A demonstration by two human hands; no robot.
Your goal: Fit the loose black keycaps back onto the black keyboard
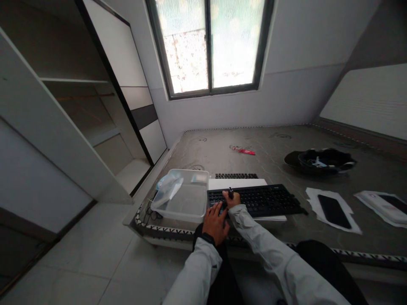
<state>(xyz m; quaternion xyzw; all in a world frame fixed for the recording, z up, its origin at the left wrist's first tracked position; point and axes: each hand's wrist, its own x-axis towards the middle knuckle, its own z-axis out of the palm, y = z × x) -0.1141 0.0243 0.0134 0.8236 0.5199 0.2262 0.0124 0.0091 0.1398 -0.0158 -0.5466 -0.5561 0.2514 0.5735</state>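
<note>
A black keyboard (267,200) lies across a white flat box (237,183) near the front edge of the bed. My right hand (233,200) is closed around a short black-handled tool (230,192), held upright over the keyboard's left part; its working tip is hidden. Beside it, my left hand (216,222) rests its spread fingers on the keyboard's left front corner, with a dark band at the wrist. Just left of both hands stands a clear plastic tub (190,199) with a plastic bag (168,189) at its left side.
Behind the white box lies a black strip of keys (236,176). A red item (244,151) is farther back on the mattress (216,144). To the right are a black cap (321,163), a phone (333,210) on white sheeting and a white box (383,207). An open wardrobe (104,127) stands left.
</note>
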